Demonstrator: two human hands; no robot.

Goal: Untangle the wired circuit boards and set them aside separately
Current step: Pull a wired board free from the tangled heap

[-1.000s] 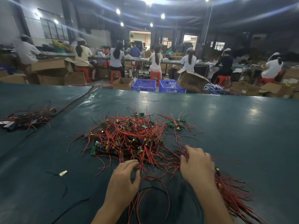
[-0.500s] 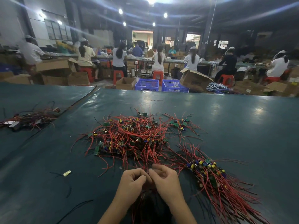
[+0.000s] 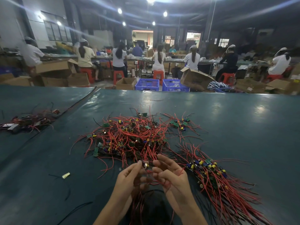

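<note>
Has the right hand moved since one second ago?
Yes. The right hand moved left, off the sorted bundle, toward the left hand in front of the tangled pile.

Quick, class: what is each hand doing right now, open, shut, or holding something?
Left hand: pinches a small board.
Right hand: red wire crosses its fingers; grip cannot be told.

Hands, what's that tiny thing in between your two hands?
In the head view, a small wired circuit board sits between the left hand and the right hand, at the left fingertips.
</note>
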